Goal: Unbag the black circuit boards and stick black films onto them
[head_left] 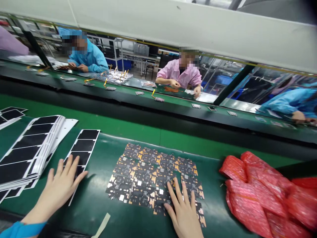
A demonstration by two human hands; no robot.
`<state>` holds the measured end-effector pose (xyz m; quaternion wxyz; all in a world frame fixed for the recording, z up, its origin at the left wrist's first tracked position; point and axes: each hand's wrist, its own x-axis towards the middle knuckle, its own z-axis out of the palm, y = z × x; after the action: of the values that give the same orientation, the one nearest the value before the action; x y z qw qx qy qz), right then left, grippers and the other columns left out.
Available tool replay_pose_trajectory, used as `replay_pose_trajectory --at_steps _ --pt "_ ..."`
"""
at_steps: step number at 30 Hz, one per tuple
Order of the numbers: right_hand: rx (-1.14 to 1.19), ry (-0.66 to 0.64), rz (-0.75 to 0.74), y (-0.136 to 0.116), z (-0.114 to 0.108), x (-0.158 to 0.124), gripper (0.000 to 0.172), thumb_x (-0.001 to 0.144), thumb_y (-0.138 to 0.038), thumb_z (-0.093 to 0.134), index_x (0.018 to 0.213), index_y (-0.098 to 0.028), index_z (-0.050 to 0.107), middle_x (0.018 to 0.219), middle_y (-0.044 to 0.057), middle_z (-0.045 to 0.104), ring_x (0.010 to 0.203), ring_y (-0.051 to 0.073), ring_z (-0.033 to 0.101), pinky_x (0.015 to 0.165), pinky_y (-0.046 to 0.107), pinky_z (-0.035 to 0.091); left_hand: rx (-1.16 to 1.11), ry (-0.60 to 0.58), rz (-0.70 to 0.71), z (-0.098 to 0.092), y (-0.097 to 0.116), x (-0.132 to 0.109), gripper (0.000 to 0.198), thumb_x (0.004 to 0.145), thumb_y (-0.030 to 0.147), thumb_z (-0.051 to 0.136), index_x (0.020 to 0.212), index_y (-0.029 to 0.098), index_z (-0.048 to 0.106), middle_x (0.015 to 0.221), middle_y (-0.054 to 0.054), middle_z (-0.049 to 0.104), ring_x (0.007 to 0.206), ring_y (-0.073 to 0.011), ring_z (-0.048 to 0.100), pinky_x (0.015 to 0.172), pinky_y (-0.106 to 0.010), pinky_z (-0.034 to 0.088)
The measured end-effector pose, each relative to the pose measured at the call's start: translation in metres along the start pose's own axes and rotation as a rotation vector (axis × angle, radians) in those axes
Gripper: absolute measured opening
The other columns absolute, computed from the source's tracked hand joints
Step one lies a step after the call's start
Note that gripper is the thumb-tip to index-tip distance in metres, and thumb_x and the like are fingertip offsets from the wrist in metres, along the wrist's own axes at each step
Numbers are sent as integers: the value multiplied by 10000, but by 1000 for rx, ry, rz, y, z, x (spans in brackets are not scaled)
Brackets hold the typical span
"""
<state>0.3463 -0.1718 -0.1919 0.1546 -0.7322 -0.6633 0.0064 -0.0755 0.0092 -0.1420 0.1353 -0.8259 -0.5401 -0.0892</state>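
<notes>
My left hand [60,185] lies with its fingers spread on a narrow white-edged strip of black rectangles [85,145], which look like stickers. To its left sits a thick stack of similar sheets [28,148]. My right hand [184,210] is also open, its fingers stretched out over the near right part of a grid of flat black-and-orange boards [145,173]. These look like thin circuit boards, laid edge to edge in rows. The hand hides some boards in the nearest rows. Neither hand grips anything.
Red plastic bags [257,195] pile up at the right of the green bench [119,218]. A pale tape piece [102,224] lies at the near edge. Beyond, a dark conveyor belt [173,112] carries small parts. Co-workers in blue [95,56] and pink [175,71] sit across.
</notes>
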Motion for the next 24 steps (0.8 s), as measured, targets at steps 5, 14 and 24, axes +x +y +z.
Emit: replay_pose_trajectory --at_steps 5,14,24 --pt "-15 -41 -105 17 -1 17 533 981 -574 427 1470 -369 469 1523 35 451 1416 440 382 1067 800 241 12 -18 -18 19 6 -12 731 997 272 47 1157 -12 701 1346 -275 545 1233 -470 537 913 -620 499" --pt "457 -59 -42 -14 -4 28 489 987 -515 435 1417 -318 560 1486 57 514 1399 380 436 1134 693 282 2 30 -83 -6 43 -42 537 1006 272 223 1271 73 645 1157 -138 705 1003 -274 712 1052 -485 487" --pt "904 -231 -214 -143 -48 59 372 904 -253 581 1265 -251 668 1261 62 702 1185 223 650 1030 328 519 67 49 -274 14 31 -24 660 1008 347 154 1360 -63 532 1444 -284 445 1310 -507 443 915 -678 463"
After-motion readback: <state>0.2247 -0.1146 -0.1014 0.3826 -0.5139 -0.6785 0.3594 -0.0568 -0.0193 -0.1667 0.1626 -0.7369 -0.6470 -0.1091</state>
